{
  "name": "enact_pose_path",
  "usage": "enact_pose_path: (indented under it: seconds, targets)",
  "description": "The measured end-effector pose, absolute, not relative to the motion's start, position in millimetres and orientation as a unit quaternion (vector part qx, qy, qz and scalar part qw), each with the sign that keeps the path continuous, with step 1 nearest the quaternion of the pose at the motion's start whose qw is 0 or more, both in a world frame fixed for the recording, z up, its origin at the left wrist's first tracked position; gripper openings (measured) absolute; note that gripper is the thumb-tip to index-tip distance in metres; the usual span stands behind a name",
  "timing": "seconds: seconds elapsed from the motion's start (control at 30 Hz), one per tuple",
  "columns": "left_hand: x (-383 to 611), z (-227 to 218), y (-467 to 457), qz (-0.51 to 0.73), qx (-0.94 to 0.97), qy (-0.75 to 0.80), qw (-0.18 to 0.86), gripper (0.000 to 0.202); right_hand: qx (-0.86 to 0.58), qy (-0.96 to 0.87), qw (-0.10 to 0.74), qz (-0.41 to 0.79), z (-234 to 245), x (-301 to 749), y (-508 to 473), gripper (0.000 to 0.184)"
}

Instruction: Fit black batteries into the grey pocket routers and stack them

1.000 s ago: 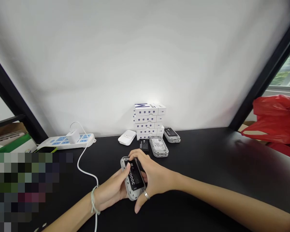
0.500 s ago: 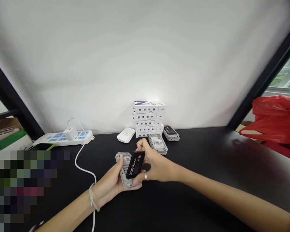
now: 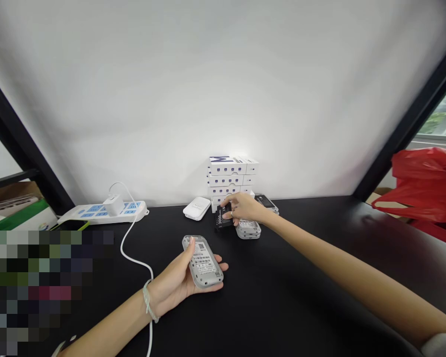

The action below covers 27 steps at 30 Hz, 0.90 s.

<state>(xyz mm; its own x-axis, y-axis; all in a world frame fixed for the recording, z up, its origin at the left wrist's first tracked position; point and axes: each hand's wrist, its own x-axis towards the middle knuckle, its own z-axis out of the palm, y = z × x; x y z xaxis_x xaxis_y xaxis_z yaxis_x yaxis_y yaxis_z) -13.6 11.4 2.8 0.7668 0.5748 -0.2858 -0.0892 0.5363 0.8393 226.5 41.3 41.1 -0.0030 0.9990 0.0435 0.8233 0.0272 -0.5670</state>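
My left hand [image 3: 176, 280] is closed round a small grey device [image 3: 205, 262], perhaps a pocket Wi-Fi router. Its open back faces up and shows a printed label with a QR code. Farther off, my right hand [image 3: 248, 207] grips a black battery [image 3: 220, 218] marked 3000mAh, low over the table in front of the box stack. Whether the battery touches the table I cannot tell. Just beside that hand lie stacked grey devices [image 3: 249, 229], partly covered by it. Another device with a black battery [image 3: 266, 201] sits behind my right wrist.
White printed boxes [image 3: 226, 169] stand stacked against the wall, with a white closed device [image 3: 196, 208] to their left. A power strip [image 3: 92, 213] holds a charger [image 3: 113, 204]; its white cable [image 3: 128, 253] runs under my left wrist. A red bag [image 3: 427, 183] is at right.
My right hand has lifted the battery out of the grey device and carried it away to the box stack. My left hand still holds the device, its label now uncovered.
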Motion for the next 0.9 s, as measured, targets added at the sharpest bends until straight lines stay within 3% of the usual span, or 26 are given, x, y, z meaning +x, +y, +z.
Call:
enact_pose_path:
  seconds: [0.17,0.27,0.43,0.5,0.67,0.8,0.9]
  targets:
    - [-12,7,10,0.190,0.437,0.300,0.826,0.052,-0.681,-0.696,0.197,0.113,35,219,42,0.034]
    - [-13,5,11,0.193,0.445,0.284,0.827,0.053,-0.646,-0.732,0.197,0.089,38,208,25,0.038]
    - [-14,3,9,0.169,0.502,0.290,0.797,0.060,-0.466,-0.863,0.154,0.117,28,178,-19,0.103]
    - [-15,4,5,0.150,0.528,0.292,0.783,0.062,-0.430,-0.882,0.172,0.089,21,170,-33,0.109]
    - [-15,5,1,0.118,0.518,0.223,0.818,0.065,-0.454,-0.863,0.213,0.053,30,191,-50,0.095]
    - [-15,8,3,0.104,0.496,0.237,0.829,0.082,-0.615,-0.772,0.154,0.047,53,241,-46,0.081]
    - [-16,11,2,0.091,0.513,0.241,0.819,0.083,-0.657,-0.746,0.105,0.037,54,269,-31,0.070]
